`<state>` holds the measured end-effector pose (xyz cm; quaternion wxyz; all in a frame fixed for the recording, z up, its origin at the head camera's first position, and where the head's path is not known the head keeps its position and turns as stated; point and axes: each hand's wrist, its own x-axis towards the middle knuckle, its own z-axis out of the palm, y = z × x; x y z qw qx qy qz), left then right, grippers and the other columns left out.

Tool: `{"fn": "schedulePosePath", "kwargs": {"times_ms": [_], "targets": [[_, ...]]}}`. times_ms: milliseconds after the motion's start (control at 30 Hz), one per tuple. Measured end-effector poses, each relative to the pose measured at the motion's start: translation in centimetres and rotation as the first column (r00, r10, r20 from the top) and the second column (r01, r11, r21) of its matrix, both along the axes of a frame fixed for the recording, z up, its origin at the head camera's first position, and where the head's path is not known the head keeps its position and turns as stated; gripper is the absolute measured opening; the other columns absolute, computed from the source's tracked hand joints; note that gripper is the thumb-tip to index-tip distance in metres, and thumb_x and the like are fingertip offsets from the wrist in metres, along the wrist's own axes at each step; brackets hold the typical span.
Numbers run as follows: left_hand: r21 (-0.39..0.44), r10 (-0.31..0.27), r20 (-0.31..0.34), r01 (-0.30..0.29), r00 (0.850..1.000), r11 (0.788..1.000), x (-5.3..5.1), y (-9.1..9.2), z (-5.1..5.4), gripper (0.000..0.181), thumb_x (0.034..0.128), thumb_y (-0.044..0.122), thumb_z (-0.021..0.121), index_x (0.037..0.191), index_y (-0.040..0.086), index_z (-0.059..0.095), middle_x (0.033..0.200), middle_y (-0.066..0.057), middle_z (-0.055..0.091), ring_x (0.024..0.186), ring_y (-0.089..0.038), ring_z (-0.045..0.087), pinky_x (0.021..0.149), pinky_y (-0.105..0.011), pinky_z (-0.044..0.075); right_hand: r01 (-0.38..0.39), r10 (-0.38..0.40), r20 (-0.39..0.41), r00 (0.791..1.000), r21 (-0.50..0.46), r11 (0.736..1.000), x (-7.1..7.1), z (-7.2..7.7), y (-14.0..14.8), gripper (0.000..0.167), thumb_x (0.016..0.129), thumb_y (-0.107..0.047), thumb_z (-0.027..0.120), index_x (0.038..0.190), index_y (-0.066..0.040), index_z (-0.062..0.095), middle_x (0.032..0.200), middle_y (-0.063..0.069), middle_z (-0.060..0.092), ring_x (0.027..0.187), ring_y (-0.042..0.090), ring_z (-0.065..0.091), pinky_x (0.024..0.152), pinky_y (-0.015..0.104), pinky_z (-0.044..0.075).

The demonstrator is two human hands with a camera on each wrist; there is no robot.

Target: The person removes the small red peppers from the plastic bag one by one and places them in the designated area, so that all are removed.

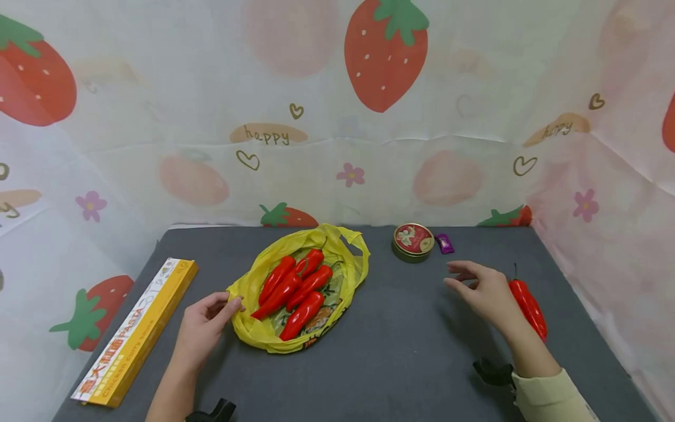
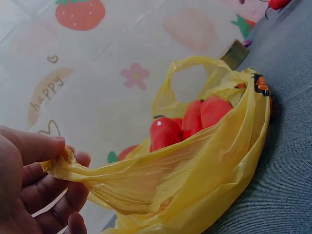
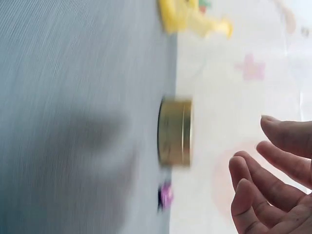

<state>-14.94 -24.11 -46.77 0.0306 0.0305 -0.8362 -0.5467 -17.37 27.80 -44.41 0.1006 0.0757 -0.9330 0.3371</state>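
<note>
In the head view, the right forearm [image 1: 529,346] partly hides the lone pepper [image 1: 530,305] at four o'clock; the surface [image 1: 369,381] is cut off at six, the purple packet [image 1: 445,244] too small to read. In the right wrist view, the tin [image 3: 174,131] is blurred, the bag [image 3: 174,17] cut off near one o'clock.

The left hand [image 1: 202,324] apparently pinches the yellow bag [image 1: 252,335].

Dark grey tabletop [image 1: 390,357], clock from its middle: yellow-white pasta box [image 1: 134,337] at 9, yellow plastic bag [image 1: 245,329] at 11, red-lidded round tin [image 1: 413,242] at 1, purple packet [image 1: 445,244] just beside, lone red pepper [image 1: 529,308] at 3.
</note>
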Motion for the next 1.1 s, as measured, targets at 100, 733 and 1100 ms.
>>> {"fn": "schedulePosePath", "kwargs": {"times_ms": [100,733,1100], "targets": [[-0.003,-0.002,0.002,0.002,1.0,1.0,0.0,-0.1,-0.1,0.039,0.0978,0.039,0.066,0.11,0.002,0.07,0.093,0.0,0.073,0.083,-0.011,0.061,0.073,-0.027,0.055,-0.036,0.038,0.021,0.999,-0.063,0.997,-0.5,-0.1,-2.5,0.038,0.092,-0.022,0.076,0.126,-0.008,0.068,0.117,0.013,0.073,0.098,0.027,0.071,0.084,0.047,0.058],[-0.014,0.015,0.054,-0.014,0.998,1.0,0.0,0.0,0.2,0.044,0.0962,0.045,0.066,0.112,0.004,0.07,0.095,-0.001,0.074,0.084,-0.013,0.06,0.071,-0.027,0.053,-0.124,0.188,0.181,0.965,-0.316,0.941,-2.8,-1.2,-14.2,0.036,0.092,-0.024,0.076,0.123,-0.005,0.068,0.104,0.006,0.075,0.087,0.022,0.072,0.069,0.031,0.058],[-0.017,0.021,0.032,-0.021,0.999,1.0,0.1,0.0,0.1,0.041,0.0967,0.043,0.066,0.111,0.005,0.071,0.094,-0.001,0.074,0.082,-0.013,0.06,0.069,-0.027,0.054,-0.088,0.248,0.323,0.913,-0.44,0.894,-3.4,-2.5,-19.5,0.047,0.091,-0.037,0.076,0.118,0.0,0.066,0.1,0.009,0.074,0.074,0.025,0.073,0.067,0.032,0.057]]}}
